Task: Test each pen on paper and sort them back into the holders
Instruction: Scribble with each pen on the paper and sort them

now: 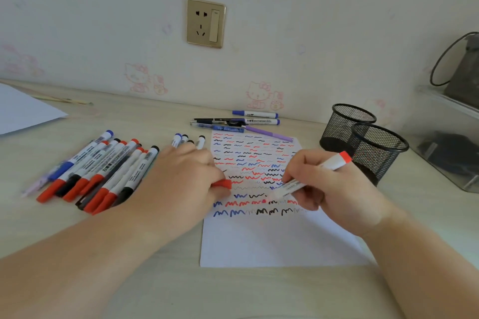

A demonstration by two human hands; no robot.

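Note:
A white sheet of paper lies on the desk, its upper half filled with red, blue and black squiggles. My right hand grips a white marker with a red end, its tip down on the paper near the lower rows. My left hand rests on the paper's left edge and pinches a red cap. Several markers with red, black and blue caps lie in a pile to the left. Two black mesh holders stand at the right.
More pens lie beyond the paper near the wall, and a few marker ends show behind my left hand. A clear plastic box sits at the far right. Another white sheet lies at the far left.

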